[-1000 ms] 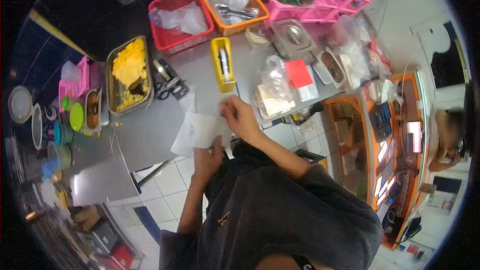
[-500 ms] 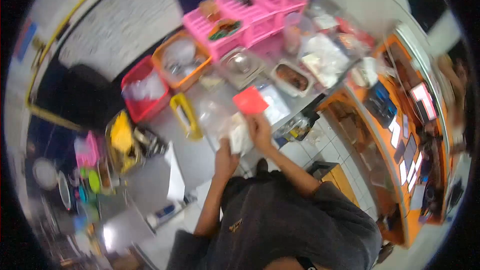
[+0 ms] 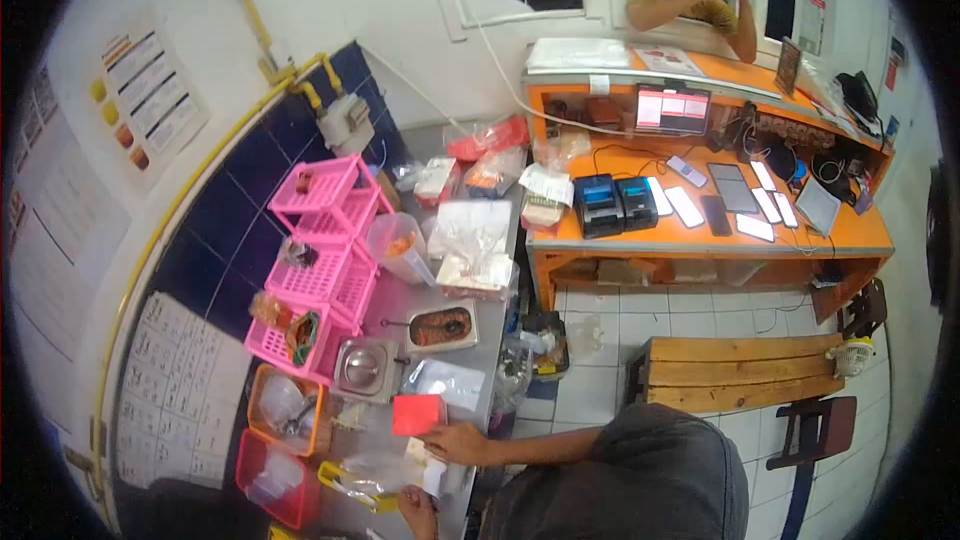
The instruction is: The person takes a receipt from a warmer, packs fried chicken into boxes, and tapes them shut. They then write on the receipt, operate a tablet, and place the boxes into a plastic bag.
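My right hand [image 3: 455, 443] is closed on the upper part of a small white packet [image 3: 432, 476], over the steel worktop. Its fingertips meet the lower edge of a flat red square [image 3: 417, 414]; whether they grip it is unclear. My left hand [image 3: 418, 512] is below and to the left, fingers curled at the packet's lower side; what they pinch is too small to tell. Clear plastic [image 3: 378, 472] lies beside the hands, over a yellow-framed item [image 3: 345, 488]. A clear bag [image 3: 447, 382] lies just beyond the red square.
A lidded steel container [image 3: 365, 368] and a steel tray of dark food [image 3: 442, 326] stand beyond. Orange [image 3: 262, 410] and red [image 3: 243, 465] baskets and pink racks [image 3: 320, 275] line the left. An orange counter [image 3: 640, 230] holds devices; behind it, a person [image 3: 690, 0] raises an object.
The view has swung right and up, bringing the orange counter and the person into sight. My hands now appear lower and further left, still close together around the white packet.
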`<state>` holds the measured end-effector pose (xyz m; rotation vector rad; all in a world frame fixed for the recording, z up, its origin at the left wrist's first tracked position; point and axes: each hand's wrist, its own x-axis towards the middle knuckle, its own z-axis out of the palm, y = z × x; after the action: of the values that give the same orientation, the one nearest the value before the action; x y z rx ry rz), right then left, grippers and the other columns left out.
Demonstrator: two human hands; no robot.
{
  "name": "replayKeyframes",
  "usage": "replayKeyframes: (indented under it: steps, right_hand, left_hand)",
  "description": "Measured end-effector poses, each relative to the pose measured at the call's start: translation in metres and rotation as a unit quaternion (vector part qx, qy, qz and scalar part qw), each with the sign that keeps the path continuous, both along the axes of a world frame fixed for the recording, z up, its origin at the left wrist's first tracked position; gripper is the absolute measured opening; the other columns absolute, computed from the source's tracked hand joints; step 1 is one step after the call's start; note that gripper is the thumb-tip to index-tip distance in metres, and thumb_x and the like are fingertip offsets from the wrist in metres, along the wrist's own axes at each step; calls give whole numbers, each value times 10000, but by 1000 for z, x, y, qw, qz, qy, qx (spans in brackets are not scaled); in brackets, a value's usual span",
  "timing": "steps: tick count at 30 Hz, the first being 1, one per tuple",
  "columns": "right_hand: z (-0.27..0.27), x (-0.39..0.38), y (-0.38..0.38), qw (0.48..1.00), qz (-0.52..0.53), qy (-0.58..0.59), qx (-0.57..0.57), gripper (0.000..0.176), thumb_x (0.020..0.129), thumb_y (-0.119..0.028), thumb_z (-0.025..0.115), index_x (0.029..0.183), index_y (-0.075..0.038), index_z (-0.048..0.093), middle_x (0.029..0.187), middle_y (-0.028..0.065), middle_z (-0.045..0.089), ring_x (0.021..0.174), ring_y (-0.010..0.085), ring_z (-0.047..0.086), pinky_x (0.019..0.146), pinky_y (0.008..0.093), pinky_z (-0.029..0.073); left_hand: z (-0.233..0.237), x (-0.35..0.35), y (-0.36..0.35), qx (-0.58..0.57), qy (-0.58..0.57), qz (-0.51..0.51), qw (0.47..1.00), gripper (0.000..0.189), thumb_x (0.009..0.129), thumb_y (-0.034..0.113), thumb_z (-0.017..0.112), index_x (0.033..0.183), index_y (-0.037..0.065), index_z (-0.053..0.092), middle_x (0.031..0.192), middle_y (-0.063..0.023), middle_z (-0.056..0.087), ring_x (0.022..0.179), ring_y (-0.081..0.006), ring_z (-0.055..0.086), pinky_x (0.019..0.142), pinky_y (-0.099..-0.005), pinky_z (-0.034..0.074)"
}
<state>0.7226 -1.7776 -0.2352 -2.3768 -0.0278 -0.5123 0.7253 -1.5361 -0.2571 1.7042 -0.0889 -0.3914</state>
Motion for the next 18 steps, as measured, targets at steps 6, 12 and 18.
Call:
replayKeyframes:
  steps: [6, 12, 18]
  right_hand:
    - [11, -9, -6, 996, -28, 85, 7, 306, 935, -397, 519, 942, -141, 686, 820, 101, 685, 715, 325, 675, 596, 475, 533]
    - [16, -12, 0, 980, -84, 151, 103, 328, 904, -439, 563, 885, -145, 706, 756, 114, 676, 688, 338, 659, 607, 447, 512]
    - [-8, -14, 10, 915, -97, 198, 337, 409, 843, -529, 650, 872, -132, 741, 690, 51, 672, 621, 130, 611, 576, 332, 479]
  left_hand:
    - [7, -11, 4, -43, -29, -42, 998, 342, 932, 188, 599, 1202, 5, 500, 837, -21, 537, 663, -113, 453, 603, -293, 440]
    - [-6, -3, 7, -3, -2, -95, 995, 370, 925, 205, 613, 1208, -1, 492, 884, -27, 539, 700, -115, 464, 633, -291, 446]
    - [-81, 11, 33, -2, -47, -73, 996, 252, 916, 170, 567, 1066, -32, 554, 907, -96, 607, 699, -161, 554, 613, -303, 473]
